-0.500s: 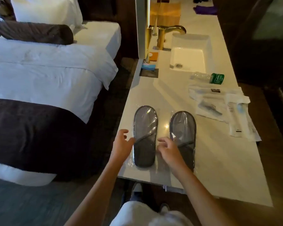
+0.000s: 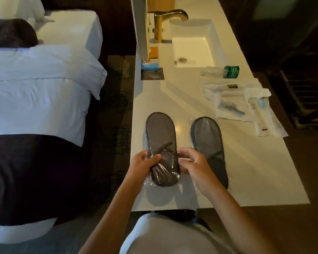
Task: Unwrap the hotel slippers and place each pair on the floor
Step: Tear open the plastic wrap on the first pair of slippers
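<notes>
Two packs of grey hotel slippers in clear plastic are at the near end of the white counter [image 2: 255, 171]. The left slipper pack [image 2: 161, 136] is tilted up at its near end, held from both sides. My left hand [image 2: 142, 165] grips its left edge with the thumb on top of the wrap. My right hand [image 2: 192, 165] pinches the right edge of the same pack. The right slipper pack [image 2: 208, 143] lies flat on the counter, partly hidden behind my right hand and wrist.
Wrapped toiletry packets [image 2: 246, 105] and a plastic bottle with a green label [image 2: 226, 72] lie further back on the right. A sink [image 2: 193, 50] with a gold tap [image 2: 165, 21] is beyond. A bed [image 2: 35, 92] stands to the left, with dark patterned floor [image 2: 114, 110] between.
Both hands have closed on the left slipper pack and raised its near end off the counter. The view has shifted closer to the counter.
</notes>
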Tool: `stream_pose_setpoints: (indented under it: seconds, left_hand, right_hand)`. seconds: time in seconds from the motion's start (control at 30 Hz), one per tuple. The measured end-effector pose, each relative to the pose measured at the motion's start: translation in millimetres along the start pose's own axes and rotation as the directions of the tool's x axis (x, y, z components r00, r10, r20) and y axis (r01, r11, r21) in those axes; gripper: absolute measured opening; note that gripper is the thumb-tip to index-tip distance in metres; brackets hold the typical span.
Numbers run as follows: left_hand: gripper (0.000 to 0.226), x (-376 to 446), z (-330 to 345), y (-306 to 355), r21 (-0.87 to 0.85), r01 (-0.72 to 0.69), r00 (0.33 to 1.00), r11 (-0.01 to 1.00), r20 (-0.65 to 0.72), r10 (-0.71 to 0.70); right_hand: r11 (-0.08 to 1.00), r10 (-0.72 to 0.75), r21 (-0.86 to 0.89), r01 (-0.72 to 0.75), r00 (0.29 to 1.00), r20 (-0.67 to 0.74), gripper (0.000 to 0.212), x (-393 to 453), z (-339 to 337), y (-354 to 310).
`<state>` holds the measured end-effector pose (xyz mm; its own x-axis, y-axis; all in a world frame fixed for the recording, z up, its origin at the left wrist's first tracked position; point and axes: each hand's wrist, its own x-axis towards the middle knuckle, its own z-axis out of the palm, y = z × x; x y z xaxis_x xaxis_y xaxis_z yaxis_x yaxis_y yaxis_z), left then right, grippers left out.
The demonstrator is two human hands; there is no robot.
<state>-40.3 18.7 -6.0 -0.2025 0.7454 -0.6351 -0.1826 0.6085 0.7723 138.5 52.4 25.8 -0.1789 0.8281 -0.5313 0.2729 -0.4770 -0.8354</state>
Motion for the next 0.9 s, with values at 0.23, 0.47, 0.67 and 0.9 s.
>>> stream_pose_setpoints:
  seconds: [0.23, 0.47, 0.67, 0.9]
  left_hand:
    - [0.032, -13, 5, 39, -0.175, -0.154, 0.986, 0.972, 0.041, 0.164]
    - [0.034, -23, 17, 62, -0.249, -0.23, 0.972, 0.941, -0.007, 0.235]
    - [0.049, -31, 27, 75, -0.311, -0.268, 0.962, 0.912, -0.029, 0.273]
    - [0.043, -39, 36, 80, -0.402, -0.252, 0.967, 0.88, -0.079, 0.24]
  right_hand:
    - [0.963, -0.211, -0.149, 0.225, 0.972, 0.101, 0.037, -15, -24, -21]
    - [0.91, -0.341, -0.209, 0.357, 0.933, 0.112, 0.022, -13, -42, -43]
    - [0.92, -0.331, -0.173, 0.353, 0.933, 0.142, 0.029, -17, -55, -55]
    - [0.922, -0.381, -0.033, 0.386, 0.919, 0.098, 0.017, -23, -71, -60]
